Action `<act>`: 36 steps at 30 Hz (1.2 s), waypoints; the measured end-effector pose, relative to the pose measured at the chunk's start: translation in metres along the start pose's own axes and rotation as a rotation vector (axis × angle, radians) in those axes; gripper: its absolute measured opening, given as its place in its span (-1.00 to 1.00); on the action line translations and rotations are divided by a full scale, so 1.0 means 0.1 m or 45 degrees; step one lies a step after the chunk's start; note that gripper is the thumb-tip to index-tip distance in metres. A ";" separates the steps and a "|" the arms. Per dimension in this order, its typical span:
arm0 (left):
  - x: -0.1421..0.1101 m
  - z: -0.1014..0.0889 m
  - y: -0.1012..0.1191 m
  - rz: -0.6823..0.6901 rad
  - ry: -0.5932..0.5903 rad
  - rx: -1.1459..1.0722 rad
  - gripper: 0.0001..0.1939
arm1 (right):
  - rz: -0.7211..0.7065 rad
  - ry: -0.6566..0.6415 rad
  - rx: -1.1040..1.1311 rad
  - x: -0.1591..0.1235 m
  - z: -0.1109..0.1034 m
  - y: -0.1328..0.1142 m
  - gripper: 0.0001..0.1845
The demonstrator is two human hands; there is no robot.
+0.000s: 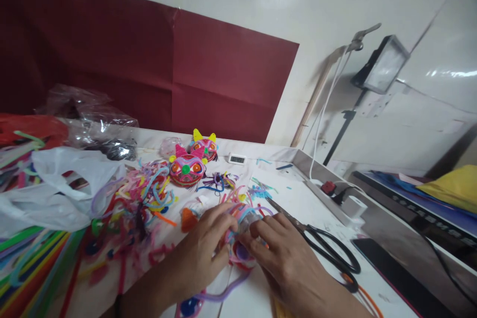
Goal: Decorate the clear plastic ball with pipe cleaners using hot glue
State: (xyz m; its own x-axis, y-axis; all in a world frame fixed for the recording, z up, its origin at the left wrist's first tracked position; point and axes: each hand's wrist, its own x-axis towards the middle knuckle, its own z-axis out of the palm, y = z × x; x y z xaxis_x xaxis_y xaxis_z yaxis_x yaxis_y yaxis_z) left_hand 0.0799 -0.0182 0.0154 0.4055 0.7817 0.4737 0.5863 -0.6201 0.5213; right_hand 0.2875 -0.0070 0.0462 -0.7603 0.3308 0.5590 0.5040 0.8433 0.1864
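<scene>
My left hand (204, 246) and my right hand (286, 253) both grip a round pipe-cleaner craft piece (242, 253) in pink, purple and light blue, with fingers curled around its edges. Those fingers cover much of it. From below it a purple pipe cleaner (227, 294) curves over the white table. Behind the hands sit two finished-looking animal faces of pipe cleaner, one with pink ears (186, 169) and one with yellow ears (204, 145). Black-handled scissors (324, 246) lie beside my right hand, blades pointing away to the left.
Loose pipe-cleaner scraps (149, 194) cover the left side, near a white plastic bag (70, 169) and long coloured stems (40, 263). A small digital display (237, 159) stands at the back. On the right are a power strip (339, 208), a dark phone-like slab (398, 273) and a lamp (385, 64).
</scene>
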 end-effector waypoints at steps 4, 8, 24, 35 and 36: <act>0.01 0.02 -0.03 0.003 0.025 -0.112 -0.46 | -0.004 -0.004 0.000 -0.01 0.00 0.00 -0.69; 0.01 0.07 -0.08 -0.004 0.076 -0.178 -0.34 | -0.043 -0.001 0.002 -0.02 -0.01 0.00 -0.69; 0.12 0.23 0.00 -0.341 0.379 -0.520 -0.50 | -0.046 0.050 0.008 -0.04 -0.02 -0.02 -0.71; 0.16 0.22 0.04 -0.396 0.412 -0.565 -0.46 | -0.071 0.088 -0.011 -0.03 -0.02 -0.04 -0.74; 0.16 0.22 0.03 -0.390 0.411 -0.561 -0.46 | -0.069 0.101 -0.014 -0.03 -0.02 -0.04 -0.74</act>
State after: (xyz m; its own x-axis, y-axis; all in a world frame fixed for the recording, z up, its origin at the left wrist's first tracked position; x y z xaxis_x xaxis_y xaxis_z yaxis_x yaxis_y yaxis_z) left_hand 0.1040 -0.0059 0.0088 -0.0083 0.9117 0.4109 0.2699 -0.3936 0.8788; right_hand 0.2883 -0.0123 0.0457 -0.7519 0.2504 0.6099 0.4680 0.8543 0.2263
